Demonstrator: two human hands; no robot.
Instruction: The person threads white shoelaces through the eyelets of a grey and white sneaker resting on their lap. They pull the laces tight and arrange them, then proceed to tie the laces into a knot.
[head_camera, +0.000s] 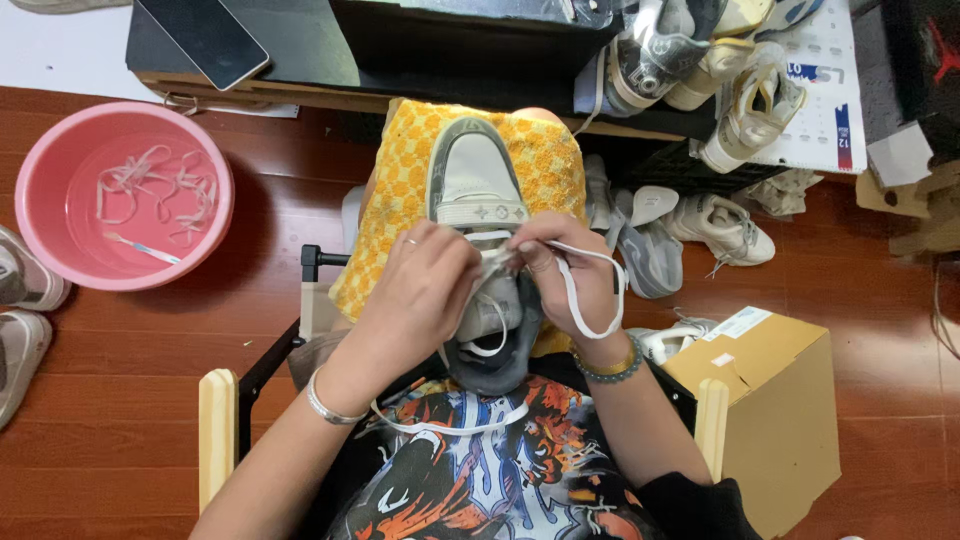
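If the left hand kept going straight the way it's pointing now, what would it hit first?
The left hand points up and to the right, toward the sneaker on the yellow checked cloth. It would first meet the white lace and the right hand pinching it; they look almost touching already, though depth is unclear.

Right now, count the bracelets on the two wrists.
2. A silver bangle sits at the left hand; a beaded bracelet sits at the right hand. Both hands pinch the white lace of the sneaker. Both forearms are bare, so none looks hidden.
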